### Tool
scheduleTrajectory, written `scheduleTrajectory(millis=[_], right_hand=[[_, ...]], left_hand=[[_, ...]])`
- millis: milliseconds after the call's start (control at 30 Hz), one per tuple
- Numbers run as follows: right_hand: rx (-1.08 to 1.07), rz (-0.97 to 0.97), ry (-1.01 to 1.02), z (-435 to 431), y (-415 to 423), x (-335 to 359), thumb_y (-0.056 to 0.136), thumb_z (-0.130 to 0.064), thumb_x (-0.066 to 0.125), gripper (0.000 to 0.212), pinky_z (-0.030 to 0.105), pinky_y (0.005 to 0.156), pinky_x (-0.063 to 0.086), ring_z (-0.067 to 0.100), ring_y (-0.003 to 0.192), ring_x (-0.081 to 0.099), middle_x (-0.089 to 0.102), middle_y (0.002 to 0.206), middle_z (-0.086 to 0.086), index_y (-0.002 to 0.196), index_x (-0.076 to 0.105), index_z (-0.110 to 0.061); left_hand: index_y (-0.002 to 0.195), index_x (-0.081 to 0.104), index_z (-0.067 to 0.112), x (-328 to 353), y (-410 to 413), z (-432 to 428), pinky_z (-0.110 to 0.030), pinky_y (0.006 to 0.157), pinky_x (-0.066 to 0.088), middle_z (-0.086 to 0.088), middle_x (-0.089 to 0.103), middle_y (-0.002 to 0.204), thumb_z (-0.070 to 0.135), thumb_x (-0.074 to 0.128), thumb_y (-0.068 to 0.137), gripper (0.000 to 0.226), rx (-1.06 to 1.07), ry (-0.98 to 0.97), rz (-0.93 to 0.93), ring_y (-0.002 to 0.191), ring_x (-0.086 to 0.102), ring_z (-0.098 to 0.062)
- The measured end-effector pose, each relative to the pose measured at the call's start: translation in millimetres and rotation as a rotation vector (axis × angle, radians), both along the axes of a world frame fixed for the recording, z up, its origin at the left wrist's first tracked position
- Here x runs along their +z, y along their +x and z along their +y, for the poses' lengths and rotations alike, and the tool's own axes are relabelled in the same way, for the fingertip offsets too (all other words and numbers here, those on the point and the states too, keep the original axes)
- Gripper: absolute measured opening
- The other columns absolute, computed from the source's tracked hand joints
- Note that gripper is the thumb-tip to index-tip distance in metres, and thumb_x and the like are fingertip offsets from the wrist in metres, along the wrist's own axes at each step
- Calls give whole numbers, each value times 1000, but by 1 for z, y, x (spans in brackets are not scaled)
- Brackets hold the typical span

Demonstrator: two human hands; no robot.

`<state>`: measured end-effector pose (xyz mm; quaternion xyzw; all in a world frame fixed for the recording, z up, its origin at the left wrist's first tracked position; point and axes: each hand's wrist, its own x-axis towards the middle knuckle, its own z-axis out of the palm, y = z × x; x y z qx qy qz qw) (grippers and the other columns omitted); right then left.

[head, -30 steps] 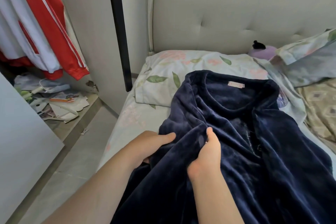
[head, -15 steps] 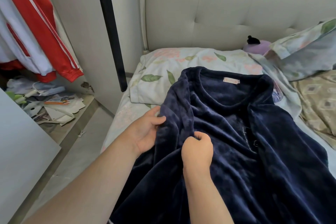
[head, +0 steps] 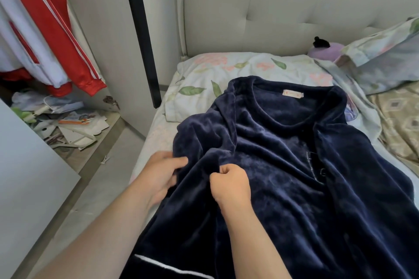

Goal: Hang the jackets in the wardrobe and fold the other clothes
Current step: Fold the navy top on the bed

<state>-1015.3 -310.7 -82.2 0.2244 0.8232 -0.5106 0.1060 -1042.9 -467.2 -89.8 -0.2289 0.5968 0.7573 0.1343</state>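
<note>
Where the blue top is: the soft dark blue top (head: 283, 165) lies spread on the bed (head: 154, 140). It fills the middle and lower right of the frame, with its collar up near the flowered pillow (head: 238, 68).
Left hand: the left hand (head: 158, 172), low in the middle, holds the top's left edge, thumb on the cloth and fingers tucked under it.
Right hand: the right hand (head: 231, 182), just beside it, is curled tight and pinches a ridge of the same cloth.
Wardrobe: the wardrobe (head: 97, 29) stands open at the upper left, with red and white jackets (head: 52, 29) hanging inside.
Step now: this looks like the start of a fold, with the left side being gathered up.
Next move: that side likely goes over the middle. Both hands should lift together and lay it flat, since thick soft cloth bunches easily.
</note>
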Motion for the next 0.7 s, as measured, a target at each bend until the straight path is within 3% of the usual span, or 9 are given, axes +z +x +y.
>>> scheduleTrajectory(millis=[133,200,300,367,400,467,533,600,700], right_hand=[[-251,-176,-469,-2,-3,5,83,0,38,26,36,66,58,25,74,56,65,89,9,91,60,-13],[-393,-252,-801,-1,-3,11,88,1,39,26,35,59,58,28,74,58,62,84,14,98,62,-3],[-352,-226,-986,3,0,14,99,-36,52,37,44,65,61,32,76,73,74,83,15,102,64,-1],[-231,-260,-1002,1,-1,10,87,-63,60,72,58,96,51,43,114,64,68,119,24,126,60,-3],[-173,-267,-961,-3,1,12,81,-57,68,73,57,99,49,42,116,62,66,124,23,130,58,-5],[-206,-220,-775,-4,1,9,73,-18,69,47,46,72,61,35,85,71,72,97,18,117,61,-3],[-355,-214,-688,1,-1,5,72,6,46,27,32,52,53,28,60,60,60,73,15,95,59,2],[-459,-242,-738,10,-3,-4,73,12,38,23,30,52,47,26,60,53,52,74,13,85,54,2],[-378,-224,-692,17,8,-10,89,-3,58,8,34,57,56,28,72,67,67,85,14,97,60,0]], left_hand=[[103,75,7,-3,29,-18,-30,65,48,-22,70,109,22,91,59,49,-477,-49,-139,92,60,-31],[114,73,11,3,37,-24,-21,56,53,-16,73,108,28,93,61,59,-626,16,-97,84,68,-20],[112,71,12,10,49,-19,-19,48,48,-9,74,93,25,92,64,54,-625,-68,-14,67,67,-13],[107,71,12,10,54,-11,-27,60,56,-8,76,95,16,88,67,43,-572,-194,58,77,72,-21],[104,71,12,10,57,-8,-33,69,58,-10,76,97,12,85,69,37,-525,-220,86,84,73,-25],[97,72,12,9,57,-7,-34,66,56,-13,75,96,8,76,75,23,-350,-236,92,78,71,-24],[103,70,9,8,56,-14,-32,61,56,-11,75,93,3,63,88,17,-100,-84,16,75,72,-22],[108,63,4,10,61,-18,-40,62,59,-16,76,94,2,51,98,17,58,147,-71,80,74,-29],[111,62,0,13,81,-24,-43,62,60,-23,73,101,9,52,100,18,-21,173,-131,85,74,-36]])
